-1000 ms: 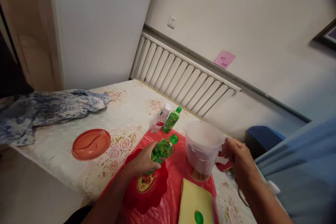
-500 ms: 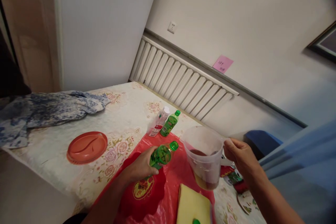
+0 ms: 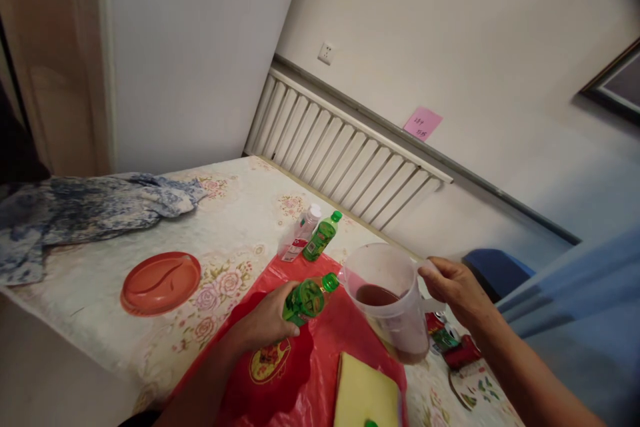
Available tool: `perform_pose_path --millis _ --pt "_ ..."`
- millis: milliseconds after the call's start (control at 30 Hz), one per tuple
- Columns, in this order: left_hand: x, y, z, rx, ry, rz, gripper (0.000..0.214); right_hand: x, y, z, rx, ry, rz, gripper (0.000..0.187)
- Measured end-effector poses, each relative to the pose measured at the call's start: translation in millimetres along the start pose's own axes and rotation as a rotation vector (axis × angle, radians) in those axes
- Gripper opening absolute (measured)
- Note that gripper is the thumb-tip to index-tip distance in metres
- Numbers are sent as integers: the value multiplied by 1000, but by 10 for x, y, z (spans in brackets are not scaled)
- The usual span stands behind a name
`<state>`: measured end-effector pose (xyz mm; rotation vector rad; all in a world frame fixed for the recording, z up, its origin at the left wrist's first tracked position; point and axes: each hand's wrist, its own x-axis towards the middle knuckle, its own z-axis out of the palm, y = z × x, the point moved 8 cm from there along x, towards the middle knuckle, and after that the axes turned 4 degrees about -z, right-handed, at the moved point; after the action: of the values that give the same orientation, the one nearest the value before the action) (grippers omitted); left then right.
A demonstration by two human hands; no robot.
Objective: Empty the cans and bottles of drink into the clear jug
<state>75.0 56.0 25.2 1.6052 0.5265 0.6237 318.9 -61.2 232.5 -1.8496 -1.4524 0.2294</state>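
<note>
My left hand [image 3: 267,323] is closed round a green plastic bottle [image 3: 307,297], held upright over a red plastic bag [image 3: 300,373]. The bottle's mouth has a green ring at its top. My right hand [image 3: 450,287] grips the handle of a clear plastic jug [image 3: 387,300] with dark brown liquid in it. The jug is lifted and tilted toward the bottle, its spout close to the bottle's top. No liquid shows between them.
A floral-clothed table [image 3: 150,333] carries an orange lid-like plate [image 3: 160,282], a blue patterned cloth [image 3: 80,210], a white-capped bottle [image 3: 300,232], a second green bottle [image 3: 323,235], a yellow pad [image 3: 365,390] and red cans [image 3: 453,347]. A radiator [image 3: 345,153] lines the wall behind.
My right hand has lifted the jug off the red bag and tipped it leftward toward the bottle. My left hand has kept the bottle almost still.
</note>
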Motion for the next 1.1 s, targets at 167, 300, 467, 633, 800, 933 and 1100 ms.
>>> perform_pose_path --millis 167,300,467,633,800,933,1100 --pt "-18 14 5 -22 -5 -21 59 32 -91 8 -35 -31 15 46" --pt "-24 29 7 -23 -5 -15 58 63 -82 3 -74 -60 18 46" --pt "-18 52 4 -30 7 2 58 104 -52 -6 -83 -106 -3 47" --pt "-16 44 1 -30 13 14 63 117 -171 11 -85 -133 -30 49" --pt "-12 4 7 -28 10 30 65 127 -340 18 -110 -117 -51 54" --pt "-2 -21 8 -7 16 50 64 145 -379 14 -117 -111 -60 55" --pt "-1 -31 0 21 22 29 64 171 -358 40 -144 -154 -60 53"
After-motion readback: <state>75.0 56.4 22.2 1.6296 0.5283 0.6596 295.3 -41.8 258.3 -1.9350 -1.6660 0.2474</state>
